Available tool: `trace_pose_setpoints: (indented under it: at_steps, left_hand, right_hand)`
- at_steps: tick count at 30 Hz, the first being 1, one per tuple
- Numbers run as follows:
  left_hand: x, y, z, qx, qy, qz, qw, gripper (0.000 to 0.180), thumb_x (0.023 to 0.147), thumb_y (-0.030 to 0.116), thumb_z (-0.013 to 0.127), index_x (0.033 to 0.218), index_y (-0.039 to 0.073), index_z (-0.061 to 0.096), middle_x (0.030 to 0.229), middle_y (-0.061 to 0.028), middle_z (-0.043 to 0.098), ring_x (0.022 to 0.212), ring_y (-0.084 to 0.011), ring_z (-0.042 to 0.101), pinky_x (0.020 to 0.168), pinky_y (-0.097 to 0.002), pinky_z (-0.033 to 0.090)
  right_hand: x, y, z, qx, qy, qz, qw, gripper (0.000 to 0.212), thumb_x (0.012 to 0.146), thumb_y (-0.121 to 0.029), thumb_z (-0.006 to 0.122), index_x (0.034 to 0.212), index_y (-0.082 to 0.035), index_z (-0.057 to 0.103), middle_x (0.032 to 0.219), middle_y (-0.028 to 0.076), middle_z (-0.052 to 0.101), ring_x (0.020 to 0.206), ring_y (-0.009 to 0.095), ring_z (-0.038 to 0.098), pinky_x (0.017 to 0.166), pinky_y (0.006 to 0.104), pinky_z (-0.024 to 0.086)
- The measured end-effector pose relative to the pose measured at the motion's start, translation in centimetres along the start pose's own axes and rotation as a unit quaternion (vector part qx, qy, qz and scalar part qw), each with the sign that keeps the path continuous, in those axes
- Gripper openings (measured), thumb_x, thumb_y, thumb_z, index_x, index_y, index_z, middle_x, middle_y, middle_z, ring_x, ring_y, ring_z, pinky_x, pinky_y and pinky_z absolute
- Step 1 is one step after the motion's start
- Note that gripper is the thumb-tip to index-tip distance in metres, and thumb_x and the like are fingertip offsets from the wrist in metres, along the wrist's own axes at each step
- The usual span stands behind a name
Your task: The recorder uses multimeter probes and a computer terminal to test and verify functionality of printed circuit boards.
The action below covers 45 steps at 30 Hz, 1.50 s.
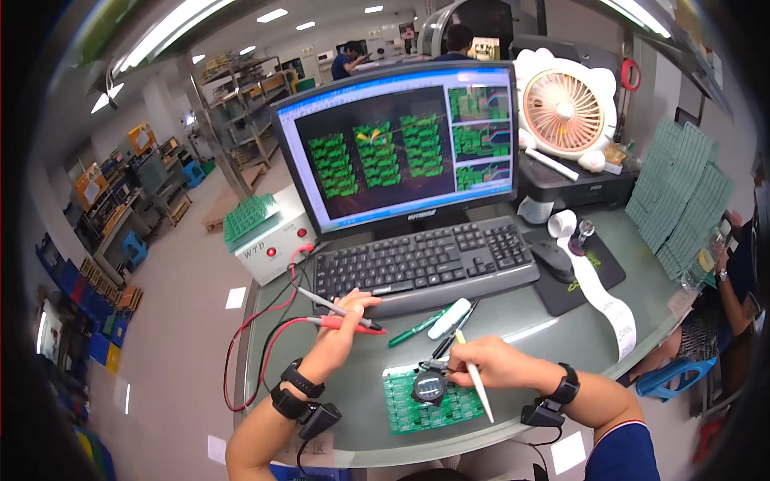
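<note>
Left hand [345,314] grips two probes [341,317], right hand [489,361] pen [477,381] and loupe [429,386]; a slip could scratch the board [401,409] beneath.

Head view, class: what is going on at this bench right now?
A person sits at a workbench with a green circuit board lying in front of them. The left hand holds two test probes, one red and one pale, their leads running to a white box. The right hand holds a white pen over the board, beside a round magnifier. Behind stand a keyboard and a monitor showing board layouts.
</note>
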State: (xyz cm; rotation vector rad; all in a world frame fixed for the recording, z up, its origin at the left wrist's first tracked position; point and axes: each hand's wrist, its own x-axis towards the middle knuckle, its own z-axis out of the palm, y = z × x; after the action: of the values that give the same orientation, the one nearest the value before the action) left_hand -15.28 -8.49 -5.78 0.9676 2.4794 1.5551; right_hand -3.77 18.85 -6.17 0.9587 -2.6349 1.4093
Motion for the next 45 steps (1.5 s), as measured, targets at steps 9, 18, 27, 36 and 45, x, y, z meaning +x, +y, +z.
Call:
trace_pose_setpoints:
  at_steps: [9,18,27,36,45]
  left_hand:
    - [0.0,-0.4,0.9,0.043,0.002,-0.034,0.998,0.043,0.100,0.031,0.031,0.117,0.007,0.062,0.132,-0.0090,0.054,0.134,-0.0265,0.039,0.115,-0.0482,0.007]
    - [-0.5,0.8,0.8,-0.063,0.019,-0.059,0.996,0.041,0.100,0.030,0.036,0.115,0.003,0.063,0.130,-0.0106,0.055,0.112,-0.0191,0.052,0.094,-0.0308,0.041]
    - [-5.5,2.8,-1.7,-0.238,0.037,-0.126,0.962,0.045,0.100,0.036,0.036,0.098,0.001,0.064,0.083,-0.0071,0.063,0.075,-0.0115,0.056,0.065,-0.0235,0.041]
    - [-7.3,6.2,-1.8,-0.260,0.012,-0.134,0.956,0.046,0.097,0.035,0.041,0.067,0.003,0.052,0.063,-0.0092,0.053,0.048,-0.0115,0.044,0.046,-0.0248,0.037]
    - [-6.3,7.8,-0.1,-0.240,-0.090,-0.137,0.957,0.046,0.097,0.034,0.039,0.066,0.003,0.055,0.062,-0.0067,0.055,0.048,-0.0097,0.044,0.047,-0.0241,0.037]
  right_hand:
    - [-0.6,0.1,0.4,-0.010,0.015,-0.020,1.000,0.018,0.083,-0.019,0.068,0.084,-0.007,0.054,0.073,0.009,0.064,0.067,0.031,0.064,0.058,0.0393,0.048]
    - [-0.4,-0.9,0.2,-0.009,-0.003,-0.003,1.000,0.019,0.083,-0.020,0.069,0.087,-0.007,0.055,0.073,0.009,0.065,0.068,0.030,0.065,0.058,0.0391,0.048]
    - [-1.6,-1.3,-2.4,-0.028,0.100,0.026,0.994,0.015,0.085,-0.017,0.067,0.089,-0.007,0.056,0.072,0.012,0.064,0.067,0.031,0.065,0.058,0.0376,0.048]
    - [-7.3,1.9,-7.6,-0.123,0.193,0.261,0.938,0.016,0.087,-0.013,0.063,0.086,0.000,0.053,0.071,0.013,0.066,0.067,0.022,0.066,0.062,0.0320,0.049]
    - [-3.6,-4.4,-6.6,-0.171,0.198,0.139,0.955,0.025,0.084,-0.017,0.071,0.103,-0.005,0.061,0.078,0.008,0.064,0.070,0.019,0.065,0.064,0.0308,0.050]
